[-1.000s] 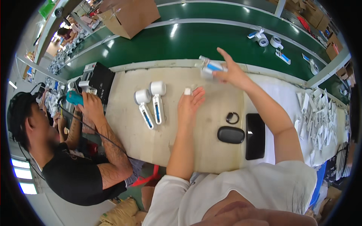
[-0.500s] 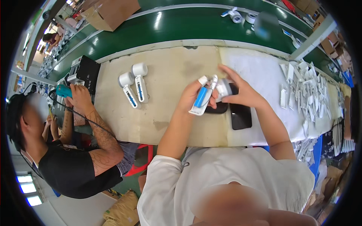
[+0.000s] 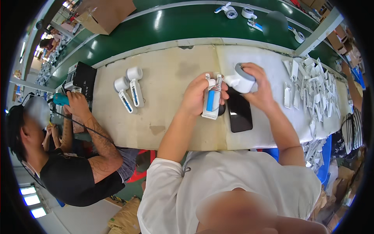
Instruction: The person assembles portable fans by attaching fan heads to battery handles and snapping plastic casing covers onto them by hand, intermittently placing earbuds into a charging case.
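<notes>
Over the table's middle, my left hand (image 3: pixel 193 96) is closed around an opened white handle (image 3: pixel 210 114) with a blue cylindrical cell (image 3: pixel 210 100) inside. Its upper end has metal-looking clips or wires, partly hidden by my fingers. My right hand (image 3: pixel 260 86) grips a round white head (image 3: pixel 242 81) with a grey ring, its short neck pointing toward the handle. Whether the two parts are joined by wires, I cannot tell. Below my right hand lies a black phone (image 3: pixel 240 113). A dark object (image 3: pixel 221 110) is partly hidden behind the handle.
Two white round-headed devices (image 3: pixel 134 87) lie on the table's left side. White handle pieces (image 3: pixel 313 89) are heaped at the right. Beyond runs a green conveyor (image 3: pixel 175 23) carrying similar devices and a cardboard box (image 3: pixel 103 15). A co-worker (image 3: pixel 74 167) at left holds a teal tool (image 3: pixel 60 99).
My right hand has raised and turned the round head, so it sits higher, beside the handle's top. The handle in my left hand is now more upright. More devices show on the conveyor.
</notes>
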`<state>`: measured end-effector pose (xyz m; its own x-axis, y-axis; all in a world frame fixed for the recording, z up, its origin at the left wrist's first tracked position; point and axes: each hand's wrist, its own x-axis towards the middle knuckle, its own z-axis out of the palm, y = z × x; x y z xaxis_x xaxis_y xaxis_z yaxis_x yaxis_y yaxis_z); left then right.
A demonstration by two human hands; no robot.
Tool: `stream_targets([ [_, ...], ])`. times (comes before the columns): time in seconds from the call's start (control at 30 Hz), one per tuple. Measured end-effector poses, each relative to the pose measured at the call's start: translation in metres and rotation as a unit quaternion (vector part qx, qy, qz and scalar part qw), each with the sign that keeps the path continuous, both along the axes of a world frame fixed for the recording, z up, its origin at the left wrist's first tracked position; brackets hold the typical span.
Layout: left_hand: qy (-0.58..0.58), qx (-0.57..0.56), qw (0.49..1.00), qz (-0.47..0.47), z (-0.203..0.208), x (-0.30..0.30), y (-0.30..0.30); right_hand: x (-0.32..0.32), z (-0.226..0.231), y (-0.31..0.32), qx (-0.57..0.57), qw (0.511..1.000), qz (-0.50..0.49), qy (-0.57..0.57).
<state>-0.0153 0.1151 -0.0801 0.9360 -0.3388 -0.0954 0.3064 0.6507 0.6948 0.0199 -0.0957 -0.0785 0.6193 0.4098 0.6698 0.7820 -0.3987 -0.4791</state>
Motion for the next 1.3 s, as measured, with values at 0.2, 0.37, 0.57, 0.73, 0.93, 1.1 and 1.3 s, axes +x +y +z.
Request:
stream_targets([
  [0.2,-0.050,0.193,0.980,0.028,-0.005,-0.002,-0.007,0.015,0.025,-0.008,-0.148,0.975,-0.012,-0.167],
  [0.37,-0.074,0.238,0.967,0.050,-0.010,-0.004,-0.003,0.013,0.028,-0.005,-0.181,0.969,0.000,-0.170],
  [0.57,-0.151,0.384,0.908,0.067,-0.020,-0.003,-0.007,0.006,0.061,-0.009,-0.137,0.971,0.134,0.142],
  [0.73,-0.222,0.511,0.829,0.056,-0.021,-0.016,-0.015,0.035,0.073,-0.007,-0.212,0.884,0.242,0.339],
  [0.93,-0.161,0.402,0.900,-0.046,-0.016,-0.024,-0.029,0.025,0.064,-0.019,-0.221,0.876,0.253,0.347],
  [1.1,-0.084,0.205,0.975,-0.021,-0.013,-0.026,-0.036,0.018,0.035,-0.055,0.055,0.831,0.196,0.518],
  [1.3,-0.100,0.076,0.988,0.089,-0.032,-0.002,-0.001,0.068,-0.007,-0.191,-0.512,0.778,-0.362,-0.046],
])
